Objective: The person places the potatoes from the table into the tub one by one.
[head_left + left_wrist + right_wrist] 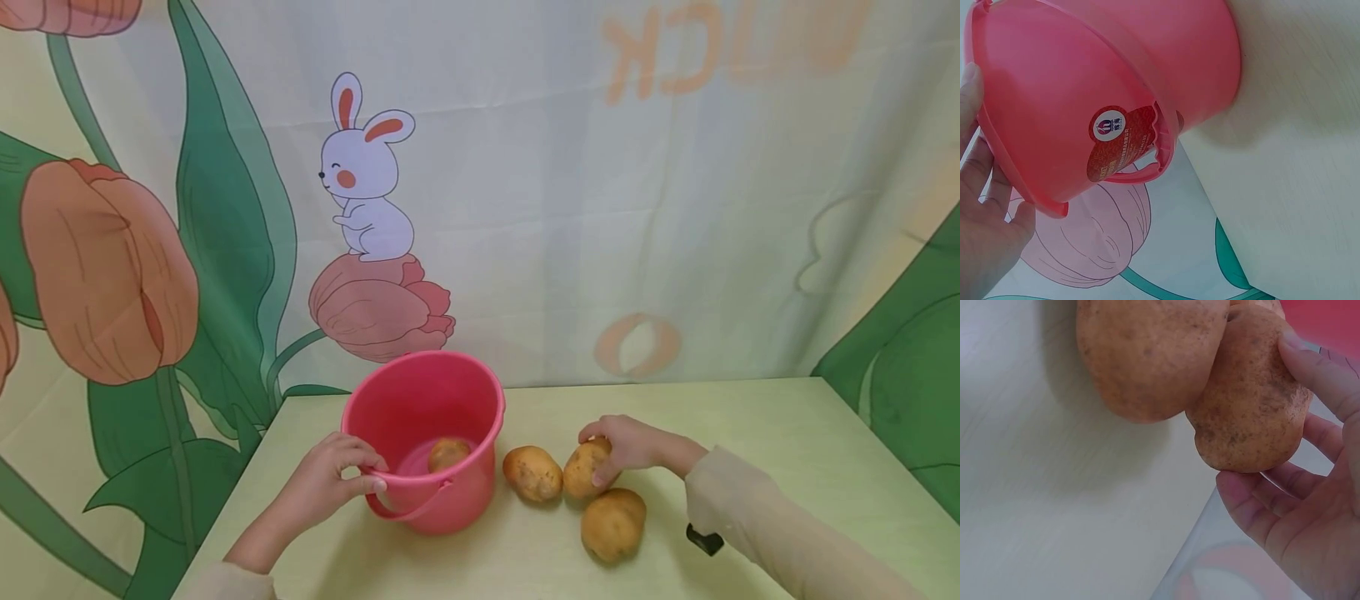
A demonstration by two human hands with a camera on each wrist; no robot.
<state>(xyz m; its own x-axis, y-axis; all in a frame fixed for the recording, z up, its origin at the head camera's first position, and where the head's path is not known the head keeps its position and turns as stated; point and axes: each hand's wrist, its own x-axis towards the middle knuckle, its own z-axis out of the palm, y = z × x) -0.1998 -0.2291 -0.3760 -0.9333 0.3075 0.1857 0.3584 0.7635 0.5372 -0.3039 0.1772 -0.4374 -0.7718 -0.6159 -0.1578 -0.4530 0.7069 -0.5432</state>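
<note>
A pink plastic bucket stands on the table, one potato lying at its bottom. My left hand grips the bucket's rim at the near left, thumb outside; the left wrist view shows the bucket's label and handle. To the right of the bucket, my right hand grips a potato between thumb and fingers, as the right wrist view also shows. Beside that potato lie two more: one potato nearer the bucket, another potato closer to me.
The pale table reaches back to a hanging cloth printed with tulips and a rabbit. A small black object shows beneath the right sleeve.
</note>
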